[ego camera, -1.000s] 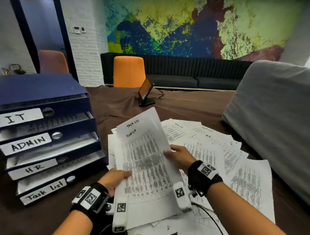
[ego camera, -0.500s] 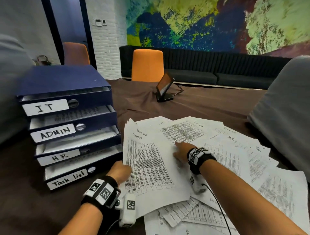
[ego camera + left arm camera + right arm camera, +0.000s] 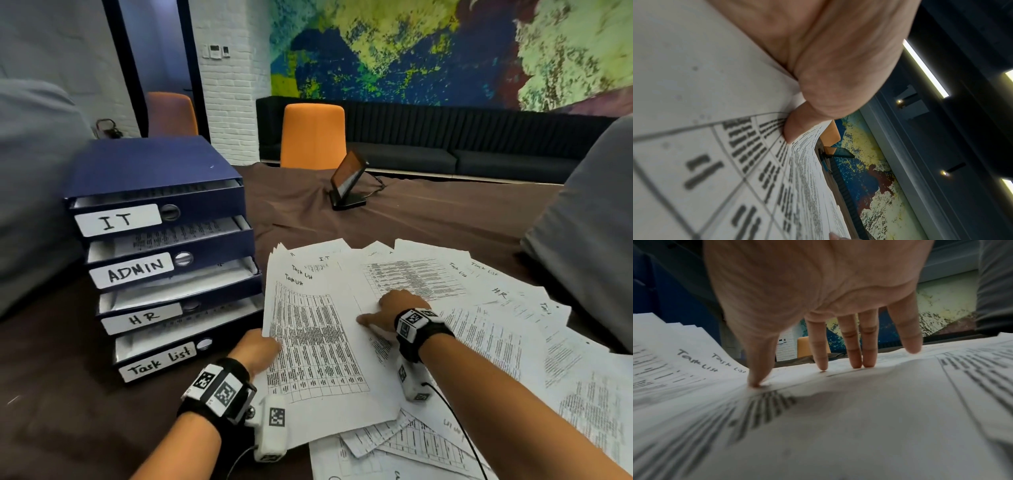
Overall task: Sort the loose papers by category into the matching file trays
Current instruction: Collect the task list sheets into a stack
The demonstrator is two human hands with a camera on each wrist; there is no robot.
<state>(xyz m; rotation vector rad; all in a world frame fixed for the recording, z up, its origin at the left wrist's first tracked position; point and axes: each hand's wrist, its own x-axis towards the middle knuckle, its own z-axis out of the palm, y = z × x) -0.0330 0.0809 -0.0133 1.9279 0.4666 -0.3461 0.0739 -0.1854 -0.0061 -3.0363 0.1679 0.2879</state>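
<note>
L hand [image 3: 255,349] pinched a few Task List sheets [image 3: 318,346], maybe three, beside the trays [image 3: 164,260]. R hand [image 3: 394,310] pressed flat, fingers [image 3: 856,344] spread, on loose papers [image 3: 496,329].

file trays [image 3: 205,209] navy w/ white labels; papers [image 3: 507,329] white, black print tables; tablecloth [image 3: 445,219] brown; chair [image 3: 313,137] orange; mural [image 3: 445,51] blue/yellow/green splotches.
</note>
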